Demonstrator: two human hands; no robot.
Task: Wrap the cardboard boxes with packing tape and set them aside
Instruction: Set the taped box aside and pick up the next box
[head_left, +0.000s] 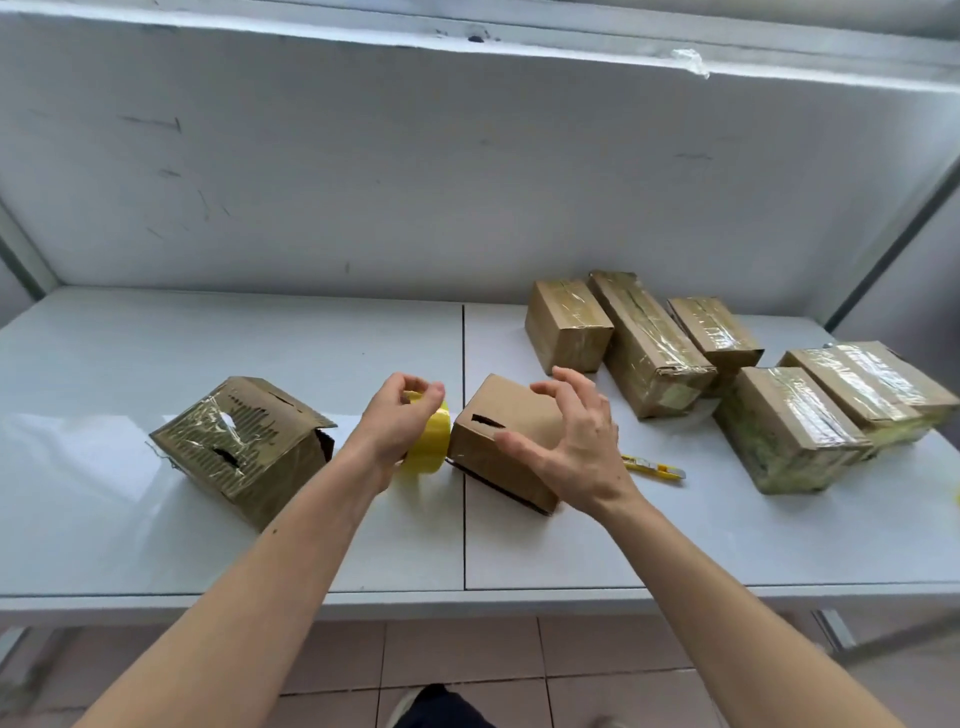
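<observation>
On the white counter (208, 338) in front of you, your left hand (400, 426) curls its grip around the yellow tape roll (434, 441), which stands on edge and touches the left side of the plain cardboard box (506, 415). That box sits near the middle of the counter, just right of the seam, tilted with a dark slot showing on its near face. Your right hand (576, 441) hovers over the box's right end, its grip spread, fingers bent and apart; you cannot tell whether the fingertips touch the cardboard.

To your left lies a torn box (241, 447), partly taped, with holes in its face, well apart from the roll. To your right, a yellow cutter (654, 466) lies flat just beside your right wrist. Farther right and toward the back wall, six taped boxes (649, 343) sit clustered close together, some touching, their tops glossy with tape.
</observation>
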